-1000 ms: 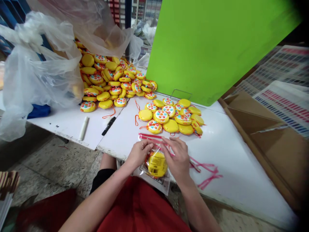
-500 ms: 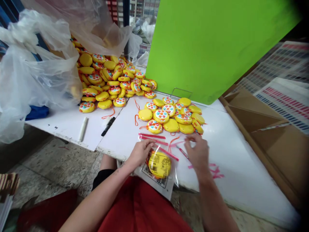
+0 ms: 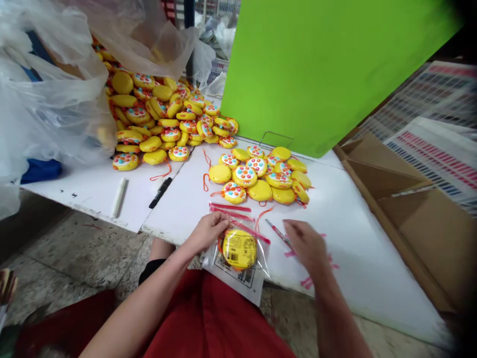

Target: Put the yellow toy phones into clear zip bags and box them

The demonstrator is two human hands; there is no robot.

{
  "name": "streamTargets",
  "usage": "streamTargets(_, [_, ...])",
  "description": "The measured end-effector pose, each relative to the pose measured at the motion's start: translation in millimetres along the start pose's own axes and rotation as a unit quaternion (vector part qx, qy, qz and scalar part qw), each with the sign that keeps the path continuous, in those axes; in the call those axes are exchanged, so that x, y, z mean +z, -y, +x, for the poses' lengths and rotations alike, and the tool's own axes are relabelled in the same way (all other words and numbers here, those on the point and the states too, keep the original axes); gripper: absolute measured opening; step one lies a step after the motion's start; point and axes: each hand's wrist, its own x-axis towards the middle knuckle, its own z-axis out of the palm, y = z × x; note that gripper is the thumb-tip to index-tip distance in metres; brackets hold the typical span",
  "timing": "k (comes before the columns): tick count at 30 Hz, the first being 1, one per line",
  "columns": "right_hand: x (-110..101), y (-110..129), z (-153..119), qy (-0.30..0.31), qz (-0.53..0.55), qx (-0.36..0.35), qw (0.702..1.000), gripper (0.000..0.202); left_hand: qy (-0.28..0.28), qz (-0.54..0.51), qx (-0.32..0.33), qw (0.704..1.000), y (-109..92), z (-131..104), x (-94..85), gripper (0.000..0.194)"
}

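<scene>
My left hand (image 3: 209,229) pinches the top edge of a clear zip bag (image 3: 261,258) at the table's front edge. Inside the bag lies a round yellow toy (image 3: 241,248), its plain, printed side facing up, along with a white printed card. A pink strip runs across the bag's mouth, and an orange cord (image 3: 261,218) lies just above it. To the right, my right hand (image 3: 306,244) is low over the table with loosely stretched fingers, partly hidden from above; I see nothing held in it. Beside its fingertips lies a slim red-and-grey cutter-like tool (image 3: 278,231). Cut pink strips (image 3: 307,282) are scattered around that hand.
Several yellow toys with coloured dots (image 3: 261,175) lie ahead; a large heap (image 3: 156,114) spills from a plastic bag (image 3: 63,109). A white stick-like marker (image 3: 119,198) and black marker (image 3: 160,192) lie left. A green board (image 3: 320,69) stands behind, a cardboard box (image 3: 406,219) at right.
My right hand has moved down from beside the bag's mouth, and the pink strip it pinched no longer shows in its fingers. The left hand keeps its grip on the bag. The view has shifted slightly.
</scene>
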Motion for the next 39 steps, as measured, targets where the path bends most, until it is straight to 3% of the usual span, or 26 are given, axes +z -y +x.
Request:
streamTargets(3, [27.7, 36.8, -3.1, 0.156, 0.172, 0.061, 0.971, 0.034, 0.007, -0.04, -0.004, 0.999, 1.8, -0.6, -1.6, 0.027])
streamTargets(5, [38.2, 46.4, -4.2, 0.182, 0.261, 0.101, 0.943, 0.034, 0.014, -0.058, -0.004, 0.998, 2.6, -1.1, -2.3, 0.026])
streamTargets(8, [41.2, 43.7, -3.0, 0.164, 0.334, 0.14, 0.918, 0.035, 0.037, -0.074, -0.002, 0.997, 3.7, -0.7, -3.9, 0.029])
streamTargets(17, [27.3, 24.7, -6.2, 0.153, 0.341, 0.154, 0.915, 0.042, 0.073, -0.057, 0.008, 0.996, -7.8, -2.5, -11.9, 0.029])
streamTargets(22, [29.3, 21.7, -8.0, 0.15, 0.326, 0.141, 0.922, 0.025, 0.058, -0.079, -0.029, 0.995, -13.3, -4.7, -11.2, 0.016])
streamTargets(26, [29.7, 27.8, -6.7, 0.149, 0.374, 0.184, 0.897, 0.032, 0.045, -0.131, -0.023, 0.99, -12.2, -4.5, -10.2, 0.013])
streamTargets(28, [29.8, 32.9, -7.2, 0.175, 0.363, 0.194, 0.894, 0.041, 0.045, -0.119, -0.009, 0.992, -12.1, -4.9, -10.0, 0.014])
streamTargets(32, [25.4, 38.8, -10.0, 0.239, 0.284, 0.137, 0.918, 0.038, 0.02, -0.013, 0.004, 1.0, -13.4, -7.7, -8.2, 0.027])
streamTargets(34, [17.0, 35.8, -9.3, 0.198, 0.283, 0.132, 0.929, 0.036, 0.018, 0.074, 0.007, 0.997, -14.7, -10.2, -5.3, 0.032])
streamTargets(35, [10.8, 32.4, -7.6, 0.143, 0.284, 0.14, 0.938, 0.035, 0.021, 0.126, 0.019, 0.992, -15.3, -11.7, -3.1, 0.033])
streamTargets(37, [-4.5, 23.0, -1.3, -0.041, 0.286, 0.157, 0.944, 0.031, 0.027, 0.239, 0.077, 0.968, -16.1, -14.5, 3.4, 0.027])
streamTargets(39, [-19.9, 13.2, 7.7, -0.271, 0.299, 0.144, 0.904, 0.026, 0.036, 0.356, 0.158, 0.92, -15.5, -16.2, 12.6, 0.015])
